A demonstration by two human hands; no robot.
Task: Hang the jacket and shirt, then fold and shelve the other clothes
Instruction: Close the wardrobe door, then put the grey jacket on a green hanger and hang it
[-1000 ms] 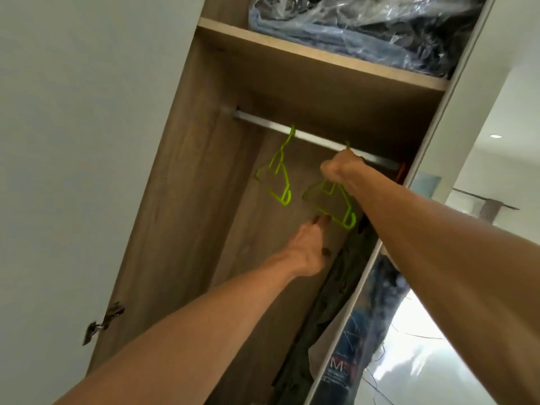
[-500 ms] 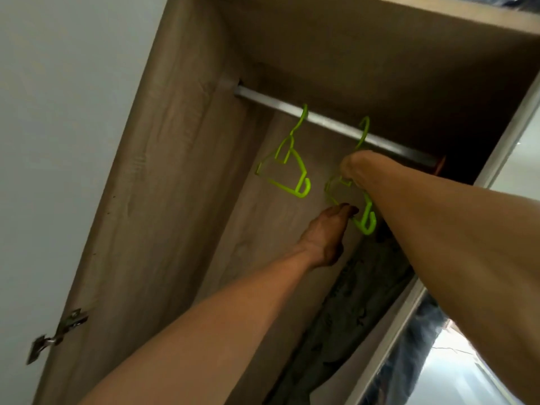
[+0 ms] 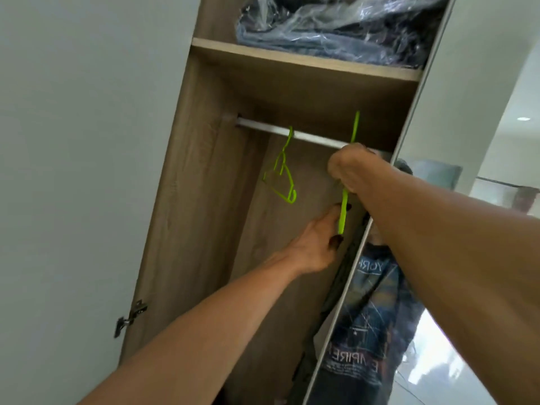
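Lime-green hanger point(image 3: 342, 213), hook lifted above the rail point(image 3: 263, 126), is gripped by the right hand point(image 3: 349, 168); left hand point(image 3: 317, 244), fingers loose, holds nothing beside its lower end; 1 matching hanger point(image 3: 282, 176) hangs on the rail; dark garment point(image 3: 336, 290) hangs at the wardrobe's right edge; mirror door point(image 3: 380, 317) reflects reversed "EMPIRE".

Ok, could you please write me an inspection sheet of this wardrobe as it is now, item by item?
Surface: wooden shelf above the rail, carrying a plastic-wrapped bundle.
Job's things: one green hanger hooked on the rail; a second hanger held, its hook reaching above the rail; a dark garment hanging low at the right.
Clutter: nothing seen.
Hands: right hand grips the second hanger; left hand open, reaching toward its lower end.
Cables: nothing seen.
Surroundings: white door with a hinge at the left; mirror door at the right.
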